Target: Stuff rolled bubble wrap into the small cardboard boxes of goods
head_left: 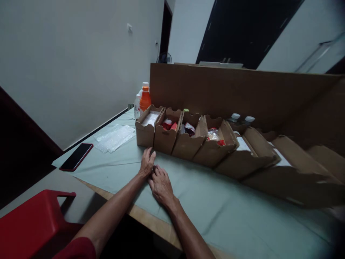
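My left hand [147, 162] lies flat on the pale green table cover [215, 201], fingers stretched toward a row of open cardboard bins [185, 138]. My right hand [161, 184] rests palm down beside it, the two touching at the thumbs. Neither hand holds anything. The nearest bins [147, 127] hold white packets and small red items [169, 125]; the fingertips of my left hand stop just short of them.
A tall cardboard sheet [229, 90] stands behind the bins. An orange-capped bottle [145, 99] and white bottles stand at the far left of the row. Clear plastic bags [115, 137] and a dark phone [77, 157] lie left. A red plastic chair [32, 219] sits at lower left.
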`<action>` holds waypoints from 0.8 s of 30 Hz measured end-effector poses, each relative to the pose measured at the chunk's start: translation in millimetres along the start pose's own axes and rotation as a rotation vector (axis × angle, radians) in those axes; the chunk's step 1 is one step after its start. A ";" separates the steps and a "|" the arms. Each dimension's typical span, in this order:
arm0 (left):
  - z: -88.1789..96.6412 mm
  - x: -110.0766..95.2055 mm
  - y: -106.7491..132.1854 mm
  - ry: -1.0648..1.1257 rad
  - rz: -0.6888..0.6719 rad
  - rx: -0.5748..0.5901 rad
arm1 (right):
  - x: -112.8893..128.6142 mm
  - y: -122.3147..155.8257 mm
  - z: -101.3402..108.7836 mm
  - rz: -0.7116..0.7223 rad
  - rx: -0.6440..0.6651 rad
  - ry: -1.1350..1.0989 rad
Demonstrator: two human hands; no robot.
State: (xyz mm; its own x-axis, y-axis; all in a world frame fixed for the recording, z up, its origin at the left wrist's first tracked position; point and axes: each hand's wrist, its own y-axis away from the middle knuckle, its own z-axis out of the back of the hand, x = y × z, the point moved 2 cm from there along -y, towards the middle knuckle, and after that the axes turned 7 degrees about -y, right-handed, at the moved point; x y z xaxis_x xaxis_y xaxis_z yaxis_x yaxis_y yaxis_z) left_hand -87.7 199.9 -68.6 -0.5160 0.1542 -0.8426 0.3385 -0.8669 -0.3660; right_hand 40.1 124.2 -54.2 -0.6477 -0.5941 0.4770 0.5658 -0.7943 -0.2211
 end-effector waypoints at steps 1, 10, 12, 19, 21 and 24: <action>0.5 0.2 -0.6 -0.004 -0.007 0.001 | 2.9 8.5 0.5 -0.011 0.003 0.011; 0.9 -5.3 1.1 -0.041 -0.072 0.074 | 19.1 41.4 4.5 -0.072 -0.041 0.076; 0.4 -3.9 1.2 -0.055 -0.068 0.090 | 19.3 41.9 5.1 -0.078 -0.051 0.062; -1.3 -0.1 -2.0 -0.097 -0.032 0.133 | 10.8 41.0 2.6 -0.127 -0.103 -0.026; 0.4 -4.2 -1.2 -0.088 -0.024 0.130 | 9.3 41.0 2.7 -0.133 -0.115 -0.028; 3.2 -10.7 2.2 -0.064 -0.014 0.124 | 10.4 42.1 4.2 -0.132 -0.121 -0.007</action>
State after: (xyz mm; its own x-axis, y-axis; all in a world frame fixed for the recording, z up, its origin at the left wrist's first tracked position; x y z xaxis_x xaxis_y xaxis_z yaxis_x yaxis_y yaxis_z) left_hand -83.9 194.8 -59.1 -0.5704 0.1394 -0.8095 0.2331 -0.9175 -0.3222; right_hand 59.4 85.1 -54.9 -0.7086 -0.4830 0.5144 0.4100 -0.8751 -0.2569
